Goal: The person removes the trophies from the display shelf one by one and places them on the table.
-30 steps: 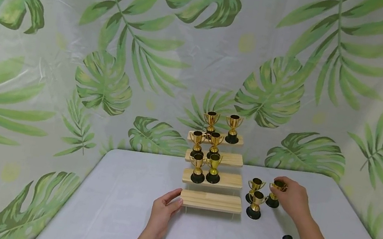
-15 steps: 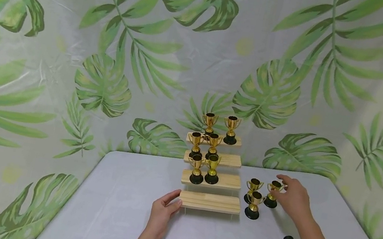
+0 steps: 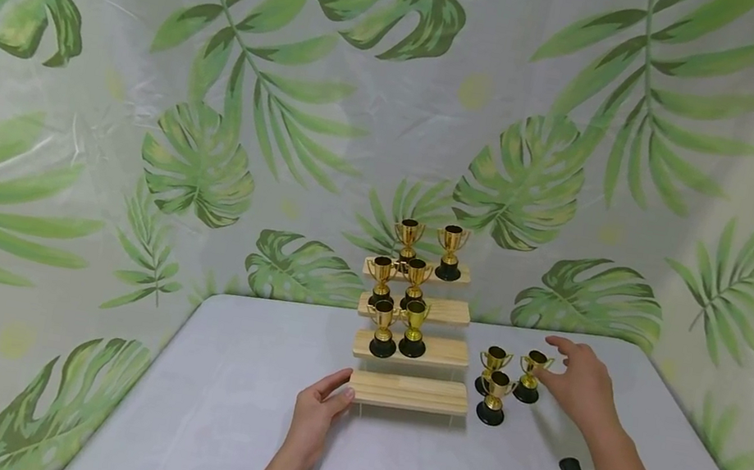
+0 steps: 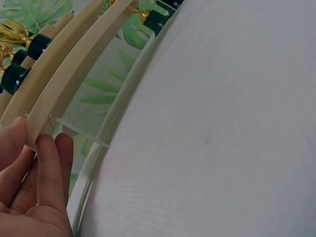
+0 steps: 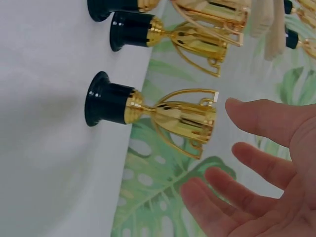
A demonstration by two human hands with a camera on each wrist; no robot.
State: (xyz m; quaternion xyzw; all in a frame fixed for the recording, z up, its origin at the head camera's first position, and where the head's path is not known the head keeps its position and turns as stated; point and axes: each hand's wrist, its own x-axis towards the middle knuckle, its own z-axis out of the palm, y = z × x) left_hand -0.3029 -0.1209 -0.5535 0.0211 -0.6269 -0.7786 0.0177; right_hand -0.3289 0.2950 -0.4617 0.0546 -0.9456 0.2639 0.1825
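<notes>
My left hand [image 3: 312, 420] holds the left end of the lowest wooden shelf [image 3: 407, 395], thumb and fingers about its edge in the left wrist view. To the right, my right hand [image 3: 584, 393] hovers beside a small gold trophy cup [image 3: 531, 372] with a black base. Its fingers are spread and loosely bent, and the right wrist view shows a gap between thumb and cup. That trophy stands upright on the table. Two more trophies, a front one [image 3: 493, 400] and one behind it [image 3: 492, 364], stand between it and the shelf.
Three higher wooden shelves step up behind the lowest one. Each carries two gold trophies, such as one on the second tier [image 3: 414, 331] and one on the top tier [image 3: 450, 254]. A white cloth [image 3: 228, 410] covers the table. Behind hangs a leaf-print curtain [image 3: 338, 112].
My right hand has let go of the rear-right trophy's rim and drawn slightly away to the right, fingers spreading. The trophy stays standing. My left hand keeps its place at the shelf end.
</notes>
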